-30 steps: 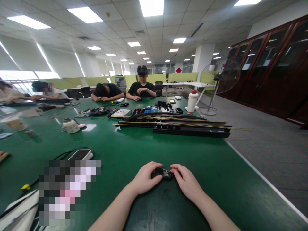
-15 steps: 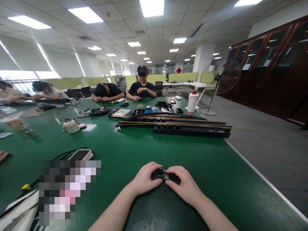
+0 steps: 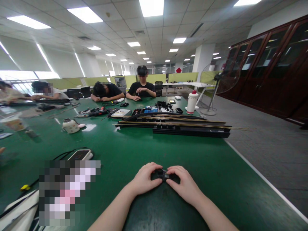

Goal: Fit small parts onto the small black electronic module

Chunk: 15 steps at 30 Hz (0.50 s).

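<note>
Both my hands rest on the green table [image 3: 125,150] close in front of me, pinching a small black part [image 3: 163,174] between them. My left hand [image 3: 145,178] has its fingers curled around the part's left end. My right hand [image 3: 184,184] grips the right end, fingertips pressed against it. The part is mostly hidden by my fingers; only a dark body with a small metal bit shows.
A long bundle of black rails and thin brass rods [image 3: 178,125] lies across the table ahead. A white bottle [image 3: 192,102] stands behind it, a white kettle [image 3: 71,125] at left, and a phone on a charger [image 3: 81,155] near left. Several people sit at the far end.
My right hand has slid left, closing in on the part so the fingertips of both hands nearly meet. The left hand has hardly moved.
</note>
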Motion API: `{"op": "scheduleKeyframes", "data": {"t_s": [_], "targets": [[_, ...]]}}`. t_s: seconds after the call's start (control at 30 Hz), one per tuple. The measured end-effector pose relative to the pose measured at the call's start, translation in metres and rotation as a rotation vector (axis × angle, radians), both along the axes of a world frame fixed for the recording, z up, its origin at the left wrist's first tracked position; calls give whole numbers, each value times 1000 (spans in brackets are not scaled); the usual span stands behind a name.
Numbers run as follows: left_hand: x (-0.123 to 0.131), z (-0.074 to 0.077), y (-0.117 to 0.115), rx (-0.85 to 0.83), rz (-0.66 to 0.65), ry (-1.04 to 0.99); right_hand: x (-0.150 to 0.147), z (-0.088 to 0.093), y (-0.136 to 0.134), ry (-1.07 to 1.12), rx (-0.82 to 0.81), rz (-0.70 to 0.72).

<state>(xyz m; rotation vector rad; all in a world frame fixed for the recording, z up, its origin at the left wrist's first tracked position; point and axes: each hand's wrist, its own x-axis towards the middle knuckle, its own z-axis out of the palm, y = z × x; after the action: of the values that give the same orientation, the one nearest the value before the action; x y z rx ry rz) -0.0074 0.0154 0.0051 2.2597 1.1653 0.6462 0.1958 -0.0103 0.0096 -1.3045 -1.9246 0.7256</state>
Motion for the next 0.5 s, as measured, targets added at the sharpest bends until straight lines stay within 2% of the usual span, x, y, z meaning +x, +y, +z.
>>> {"op": "scheduleKeyframes", "data": {"t_s": [0.5], "targets": [[0,0,0,-22,8,9,4,0,3,185,-110,-118]]}}
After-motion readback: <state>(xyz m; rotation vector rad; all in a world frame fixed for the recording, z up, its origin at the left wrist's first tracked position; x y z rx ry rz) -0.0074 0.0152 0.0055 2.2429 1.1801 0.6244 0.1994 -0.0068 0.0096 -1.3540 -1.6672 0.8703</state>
